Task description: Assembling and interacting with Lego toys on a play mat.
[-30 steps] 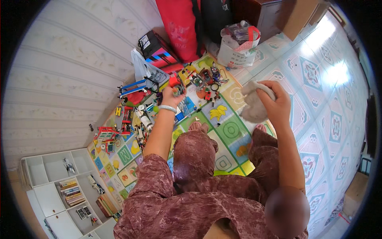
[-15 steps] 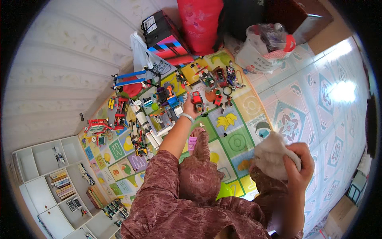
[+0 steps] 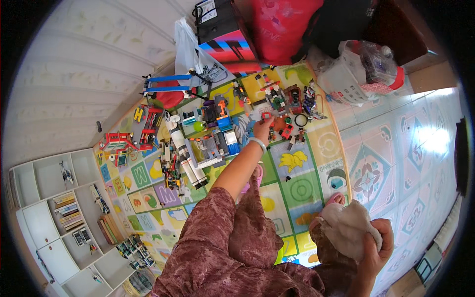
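- The white rocket model (image 3: 184,153) lies on the alphabet play mat (image 3: 269,190), its length running from the far side toward the person; places below are told from it.
- The left hand (image 3: 261,130) reaches out to the right of the rocket model, about level with its far half.
- The small red toy (image 3: 266,116) lies right of the rocket model too, just beyond the left hand at its fingertips, on the side away from the person.
- Its long axis is hard to read, being small and partly covered by the fingers.
- Whether the left fingers are closed around the toy or only resting against it, I cannot tell.
- The left hand is plainly the nearer one; the right hand (image 3: 378,242) is well apart, far right of the rocket model and closer to the body.
- The right hand's fingers are clamped on a pale cloth (image 3: 349,227), whose free part hangs toward the rocket model's side.
- Farther right of the rocket model than the red toy lies a black ring (image 3: 301,120).
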